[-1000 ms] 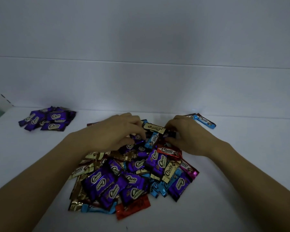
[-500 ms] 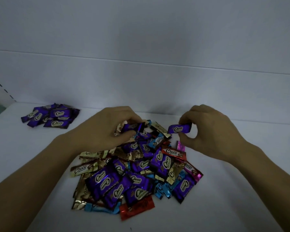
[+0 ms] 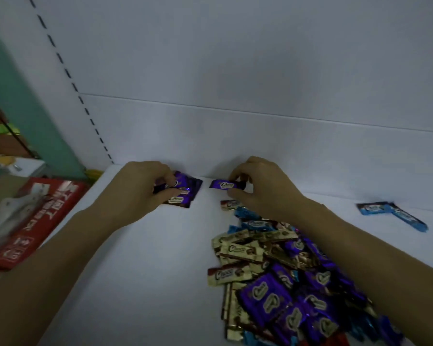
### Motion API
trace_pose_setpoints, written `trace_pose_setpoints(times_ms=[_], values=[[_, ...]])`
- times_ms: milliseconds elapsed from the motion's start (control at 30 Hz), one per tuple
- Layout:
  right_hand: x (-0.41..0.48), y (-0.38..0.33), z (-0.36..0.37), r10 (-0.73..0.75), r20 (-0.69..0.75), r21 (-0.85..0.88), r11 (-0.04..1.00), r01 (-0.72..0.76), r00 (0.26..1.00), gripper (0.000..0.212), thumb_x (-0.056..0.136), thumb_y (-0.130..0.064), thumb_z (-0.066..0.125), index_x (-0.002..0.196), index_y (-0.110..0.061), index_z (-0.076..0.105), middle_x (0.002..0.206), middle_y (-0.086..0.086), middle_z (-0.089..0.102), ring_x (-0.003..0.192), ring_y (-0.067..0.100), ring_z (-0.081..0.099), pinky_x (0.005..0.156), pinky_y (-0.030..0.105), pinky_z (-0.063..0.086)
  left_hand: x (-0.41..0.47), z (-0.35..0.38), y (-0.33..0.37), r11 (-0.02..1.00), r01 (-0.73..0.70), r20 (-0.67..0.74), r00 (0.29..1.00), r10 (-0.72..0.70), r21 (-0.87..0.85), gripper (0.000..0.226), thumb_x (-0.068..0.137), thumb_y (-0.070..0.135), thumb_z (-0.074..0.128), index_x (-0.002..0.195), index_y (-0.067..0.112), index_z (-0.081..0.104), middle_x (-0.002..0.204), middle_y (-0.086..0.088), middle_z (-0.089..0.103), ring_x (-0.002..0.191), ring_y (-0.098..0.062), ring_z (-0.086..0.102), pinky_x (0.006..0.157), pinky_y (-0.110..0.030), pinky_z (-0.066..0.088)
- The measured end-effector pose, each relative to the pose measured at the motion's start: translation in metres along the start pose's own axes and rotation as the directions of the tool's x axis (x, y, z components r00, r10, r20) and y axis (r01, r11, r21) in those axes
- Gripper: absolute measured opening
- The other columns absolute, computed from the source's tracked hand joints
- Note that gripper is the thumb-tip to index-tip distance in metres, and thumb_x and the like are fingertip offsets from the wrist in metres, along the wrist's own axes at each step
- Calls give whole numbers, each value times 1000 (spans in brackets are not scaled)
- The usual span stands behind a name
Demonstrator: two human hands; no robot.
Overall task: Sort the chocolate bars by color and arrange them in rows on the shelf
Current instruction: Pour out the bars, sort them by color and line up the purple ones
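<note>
On the white shelf (image 3: pixel 135 270), a purple bar (image 3: pixel 160 189) is pinched by the left hand (image 3: pixel 140 188) over the purple pile (image 3: pixel 186 196). Just beside it, a second purple bar (image 3: pixel 221 184) is pinched in the right hand's (image 3: pixel 260 188) fingers (image 3: pixel 236 175). A mixed heap (image 3: pixel 285 278) is spread nearer, with two blue bars (image 3: pixel 390 213) far right.

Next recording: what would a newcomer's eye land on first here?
The sprawling heap of purple, gold and blue foil-wrapped chocolate bars at lower right on the white shelf grabs attention first. At the back, the left hand grips the small pile of purple bars while the right hand pinches a single purple-wrapped bar just beside it. Two blue-wrapped bars lie apart at far right.
</note>
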State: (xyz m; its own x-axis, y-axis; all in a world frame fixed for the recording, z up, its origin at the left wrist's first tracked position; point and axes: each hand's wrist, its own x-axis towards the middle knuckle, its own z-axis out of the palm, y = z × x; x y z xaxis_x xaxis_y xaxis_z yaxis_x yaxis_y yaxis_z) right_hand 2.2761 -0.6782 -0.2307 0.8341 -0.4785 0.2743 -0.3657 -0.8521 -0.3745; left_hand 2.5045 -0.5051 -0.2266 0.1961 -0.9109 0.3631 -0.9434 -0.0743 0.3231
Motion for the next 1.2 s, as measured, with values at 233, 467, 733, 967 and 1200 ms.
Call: trace_pose_setpoints(times_ms=[233, 467, 733, 967, 1200], values=[[52, -46, 56, 53, 12, -12, 999, -53, 999, 26, 86, -34, 72, 105, -17, 68, 100, -6, 52, 89, 11, 51, 71, 21, 34, -6, 8, -51, 997, 71, -4, 997, -71, -9, 16, 79, 27, 81, 85, 20, 69, 86, 4, 68, 75, -14, 62, 70, -27, 49], [59, -58, 69, 121, 14, -56, 991, -121, 992, 38, 87, -37, 71, 116, -14, 64, 116, 3, 59, 99, 19, 59, 77, 28, 48, -8, 14, -58, 1000, 12, 19, 1000, -12, 12, 18, 78, 32, 81, 90, 21, 72, 92, 5, 69, 78, -14, 64, 72, -36, 55], [23, -39, 24, 100, 13, -75, 992, -99, 995, 29, 93, -29, 65, 119, -18, 65, 113, 3, 61, 101, 19, 58, 81, 26, 43, -8, 14, -33, 994, -82, 40, 996, 80, 74, 23, 82, 41, 71, 97, 23, 71, 101, 8, 66, 88, -13, 58, 74, -28, 46], [-59, -19, -30, 79, 72, -94, 993, -72, 994, 31, 93, -31, 66, 123, -26, 64, 111, -6, 60, 100, 9, 53, 87, 23, 44, -9, 19, 40, 976, -154, 108, 979, 172, -153, 26, 82, 42, 73, 104, 27, 71, 99, 15, 65, 90, -5, 58, 81, -26, 49], [-138, -4, -55, 86, 133, -74, 994, -76, 987, 31, 93, -33, 66, 123, -27, 65, 112, -10, 64, 106, 7, 53, 91, 25, 44, -33, 31, 113, 933, -200, 236, 932, 275, -298, 23, 84, 53, 62, 98, 35, 67, 80, 23, 56, 81, 7, 53, 68, -5, 36]])
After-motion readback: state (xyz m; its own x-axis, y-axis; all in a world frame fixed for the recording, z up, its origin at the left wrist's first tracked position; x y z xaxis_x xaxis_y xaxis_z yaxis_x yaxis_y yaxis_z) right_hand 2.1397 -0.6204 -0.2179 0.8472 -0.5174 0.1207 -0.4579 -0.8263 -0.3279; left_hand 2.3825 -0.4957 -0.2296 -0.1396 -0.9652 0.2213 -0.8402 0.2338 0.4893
